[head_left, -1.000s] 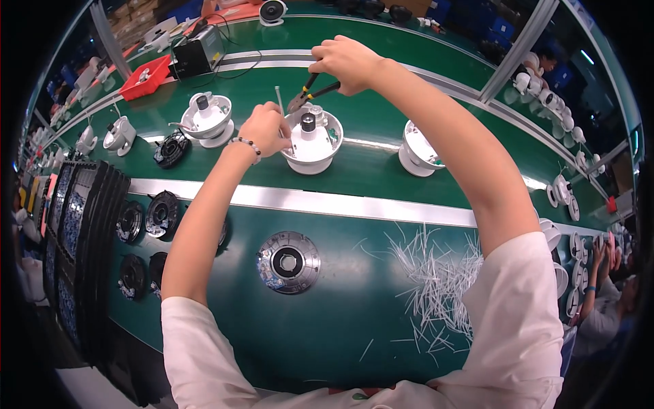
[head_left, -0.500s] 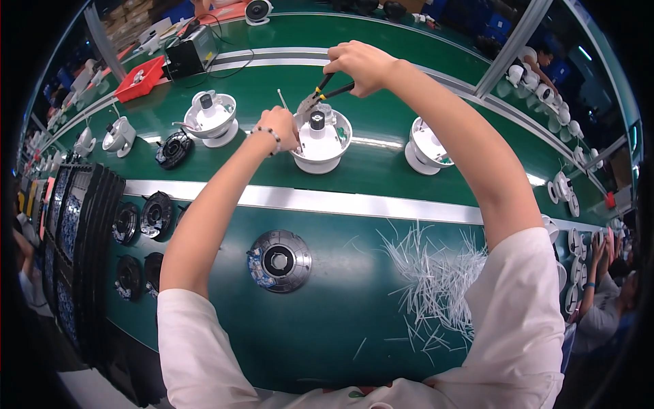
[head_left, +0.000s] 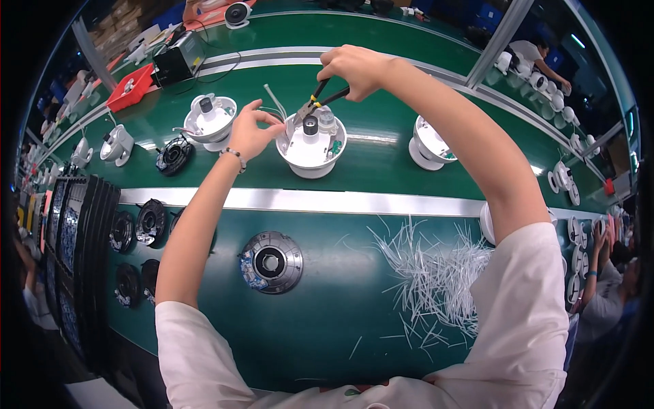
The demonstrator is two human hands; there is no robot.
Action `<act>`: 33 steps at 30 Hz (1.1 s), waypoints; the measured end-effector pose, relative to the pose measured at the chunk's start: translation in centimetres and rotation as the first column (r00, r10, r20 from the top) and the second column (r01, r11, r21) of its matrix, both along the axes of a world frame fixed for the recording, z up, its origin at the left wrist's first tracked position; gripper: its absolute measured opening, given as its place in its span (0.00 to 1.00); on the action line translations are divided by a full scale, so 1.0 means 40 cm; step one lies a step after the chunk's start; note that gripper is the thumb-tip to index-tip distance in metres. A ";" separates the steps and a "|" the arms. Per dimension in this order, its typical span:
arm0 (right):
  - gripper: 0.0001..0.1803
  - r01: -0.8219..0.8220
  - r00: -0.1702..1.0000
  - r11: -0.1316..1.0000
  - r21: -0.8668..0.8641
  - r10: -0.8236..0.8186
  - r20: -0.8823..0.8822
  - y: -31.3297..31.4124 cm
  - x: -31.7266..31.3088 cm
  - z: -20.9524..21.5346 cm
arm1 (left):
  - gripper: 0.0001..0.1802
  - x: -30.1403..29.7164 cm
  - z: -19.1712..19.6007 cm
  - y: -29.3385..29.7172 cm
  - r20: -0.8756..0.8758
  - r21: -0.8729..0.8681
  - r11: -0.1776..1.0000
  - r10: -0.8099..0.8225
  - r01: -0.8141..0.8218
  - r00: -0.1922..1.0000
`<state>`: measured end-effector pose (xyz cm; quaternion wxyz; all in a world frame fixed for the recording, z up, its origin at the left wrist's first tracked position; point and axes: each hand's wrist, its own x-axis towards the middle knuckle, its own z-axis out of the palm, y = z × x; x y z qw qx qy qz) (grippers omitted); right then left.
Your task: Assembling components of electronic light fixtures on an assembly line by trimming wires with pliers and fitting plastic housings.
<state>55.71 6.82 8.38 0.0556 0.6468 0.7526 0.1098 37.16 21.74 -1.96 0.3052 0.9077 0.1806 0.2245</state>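
Observation:
A round white camera housing (head_left: 311, 163) stands on the far green belt, its open top showing a black lens part (head_left: 310, 125), a clear dome piece and a small green board. My right hand (head_left: 355, 70) is closed round the handles of black-and-yellow cutting pliers (head_left: 315, 95). Their jaws point down into the housing, beside the black part. At the housing's left rim, my left hand (head_left: 253, 131) pinches a thin pale cable (head_left: 272, 99) that rises in a curve. Just where the fingertips meet the cable is hard to see.
Similar white housings stand left (head_left: 210, 123) and right (head_left: 430, 142) on the belt. Nearer lie a dark round base (head_left: 270, 262) and a heap of white strips (head_left: 439, 276). Black trays (head_left: 71, 259) are stacked at left. A red bin (head_left: 131, 88) sits farther back. Co-workers show at the edges.
My left hand has drawn back to the left and its fingers are now raised at the rim. The cable bends more. The pliers remain in the housing in my right hand.

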 end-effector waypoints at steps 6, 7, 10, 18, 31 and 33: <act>0.23 -0.024 1.000 1.000 -0.009 0.023 -0.016 -0.008 -0.004 -0.020 | 0.09 0.017 0.012 -0.019 0.030 -0.105 0.994 -0.030 0.032 0.999; 0.23 -0.042 0.999 0.999 0.000 0.042 -0.006 -0.012 -0.003 -0.021 | 0.09 0.021 0.010 -0.019 0.020 -0.091 0.995 -0.033 0.034 0.999; 0.22 -0.029 1.000 0.999 -0.031 0.029 0.010 -0.023 -0.012 -0.011 | 0.09 0.031 0.010 -0.026 0.010 -0.081 0.995 -0.055 0.055 0.998; 0.20 0.123 0.991 0.990 0.063 -0.125 0.041 -0.088 0.032 0.019 | 0.05 -0.001 0.042 -0.130 0.500 0.185 0.980 -0.035 -0.068 0.865; 0.24 0.191 0.976 0.920 0.343 -0.214 0.030 -0.004 -0.039 0.068 | 0.06 -0.076 0.129 -0.160 0.254 -0.174 0.922 -0.299 0.347 0.920; 0.25 0.223 0.970 0.915 0.335 -0.241 0.014 0.004 -0.050 0.060 | 0.05 -0.081 0.107 -0.170 0.228 -0.286 0.874 -0.336 0.393 0.914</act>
